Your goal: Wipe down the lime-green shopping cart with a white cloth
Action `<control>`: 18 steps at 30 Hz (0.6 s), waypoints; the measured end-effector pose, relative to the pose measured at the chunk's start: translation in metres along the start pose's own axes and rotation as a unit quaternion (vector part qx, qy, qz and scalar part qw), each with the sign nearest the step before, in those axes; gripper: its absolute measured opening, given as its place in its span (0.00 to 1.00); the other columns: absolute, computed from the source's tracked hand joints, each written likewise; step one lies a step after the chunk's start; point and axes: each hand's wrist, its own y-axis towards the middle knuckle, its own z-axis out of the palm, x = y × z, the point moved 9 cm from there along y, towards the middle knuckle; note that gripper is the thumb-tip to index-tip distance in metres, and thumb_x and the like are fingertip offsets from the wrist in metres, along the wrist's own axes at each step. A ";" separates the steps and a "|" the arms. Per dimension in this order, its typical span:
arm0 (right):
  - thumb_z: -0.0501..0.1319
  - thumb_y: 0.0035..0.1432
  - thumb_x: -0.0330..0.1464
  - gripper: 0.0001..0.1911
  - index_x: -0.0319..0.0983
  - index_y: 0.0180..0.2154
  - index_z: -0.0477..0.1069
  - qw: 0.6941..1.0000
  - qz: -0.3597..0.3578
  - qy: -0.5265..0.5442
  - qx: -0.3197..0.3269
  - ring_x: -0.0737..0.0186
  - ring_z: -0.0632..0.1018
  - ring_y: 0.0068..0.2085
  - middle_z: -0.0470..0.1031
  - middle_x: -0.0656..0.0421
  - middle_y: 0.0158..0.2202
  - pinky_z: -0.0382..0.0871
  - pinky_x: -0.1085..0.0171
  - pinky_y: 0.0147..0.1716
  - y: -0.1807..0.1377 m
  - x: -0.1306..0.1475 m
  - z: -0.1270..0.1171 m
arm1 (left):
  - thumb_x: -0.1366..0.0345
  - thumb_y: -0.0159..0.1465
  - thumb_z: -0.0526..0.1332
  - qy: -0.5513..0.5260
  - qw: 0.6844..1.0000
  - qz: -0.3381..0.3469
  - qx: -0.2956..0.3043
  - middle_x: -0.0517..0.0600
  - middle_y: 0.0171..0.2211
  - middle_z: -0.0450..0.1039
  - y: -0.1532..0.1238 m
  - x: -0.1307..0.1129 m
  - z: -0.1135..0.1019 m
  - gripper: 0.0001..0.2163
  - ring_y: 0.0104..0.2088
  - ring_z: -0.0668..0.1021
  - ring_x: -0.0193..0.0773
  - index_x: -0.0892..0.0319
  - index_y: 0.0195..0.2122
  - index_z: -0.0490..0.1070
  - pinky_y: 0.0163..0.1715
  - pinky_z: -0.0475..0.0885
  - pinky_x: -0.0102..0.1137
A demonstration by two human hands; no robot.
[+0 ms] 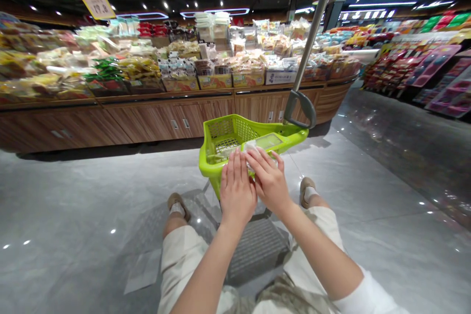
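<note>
A bright green plastic shopping cart [224, 120] with slotted basket walls stands on the floor before me. My left hand [237, 189] lies over its near rim, fingers straight and side by side. Beside it, my right hand [270, 179] reaches across the same rim with its fingers over a crumpled white tissue [250, 145]. Part of the tissue shows past the fingertips; the rest is hidden under the hand. The two hands meet near the index fingers. A grey loop handle [300, 110] and a metal pole [312, 29] rise from the cart's right end.
A wood-panelled display counter [165, 120] with several packaged foods runs behind the cart. A yellow-edged price sign [98, 7] hangs above it at left. More shelves of goods [405, 64] stand at the right. My shoes [179, 204] rest on the shiny grey floor [73, 206].
</note>
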 end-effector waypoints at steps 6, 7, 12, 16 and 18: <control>0.48 0.61 0.24 0.25 0.48 0.54 0.71 0.979 0.161 -0.040 -0.120 0.56 0.73 0.59 0.76 0.58 0.56 0.42 0.44 0.64 -0.006 -0.078 -0.026 | 0.69 0.68 0.49 0.000 1.000 0.011 0.003 0.58 0.71 0.48 -0.001 0.000 -0.001 0.32 0.71 0.53 0.44 0.68 0.71 0.40 0.69 0.49 0.43; 0.48 0.61 0.24 0.25 0.47 0.54 0.71 0.973 0.183 -0.047 -0.134 0.55 0.73 0.60 0.76 0.57 0.57 0.43 0.43 0.63 -0.007 -0.084 -0.029 | 0.69 0.68 0.49 -0.002 1.000 0.009 0.000 0.58 0.71 0.48 -0.001 -0.001 -0.001 0.32 0.71 0.53 0.45 0.68 0.71 0.40 0.69 0.49 0.43; 0.49 0.61 0.23 0.28 0.44 0.60 0.66 0.999 0.030 -0.008 -0.019 0.58 0.66 0.65 0.72 0.56 0.61 0.44 0.51 0.65 0.003 -0.015 -0.006 | 0.69 0.67 0.50 -0.009 1.000 0.002 -0.008 0.59 0.71 0.48 0.000 -0.002 0.000 0.34 0.71 0.52 0.45 0.65 0.72 0.36 0.69 0.49 0.45; 0.48 0.61 0.23 0.29 0.47 0.60 0.67 0.999 0.017 -0.006 -0.028 0.60 0.68 0.64 0.73 0.59 0.60 0.40 0.51 0.67 -0.003 -0.028 -0.006 | 0.69 0.67 0.49 -0.002 1.000 0.010 0.000 0.58 0.71 0.48 -0.001 0.000 -0.001 0.33 0.71 0.53 0.45 0.65 0.72 0.36 0.69 0.49 0.44; 0.47 0.60 0.22 0.30 0.48 0.60 0.68 0.988 0.104 -0.026 -0.108 0.59 0.70 0.63 0.74 0.58 0.58 0.43 0.48 0.66 -0.010 -0.069 -0.016 | 0.69 0.68 0.49 0.002 1.000 0.012 0.003 0.58 0.71 0.48 -0.001 0.000 -0.001 0.32 0.71 0.54 0.45 0.66 0.71 0.38 0.69 0.49 0.44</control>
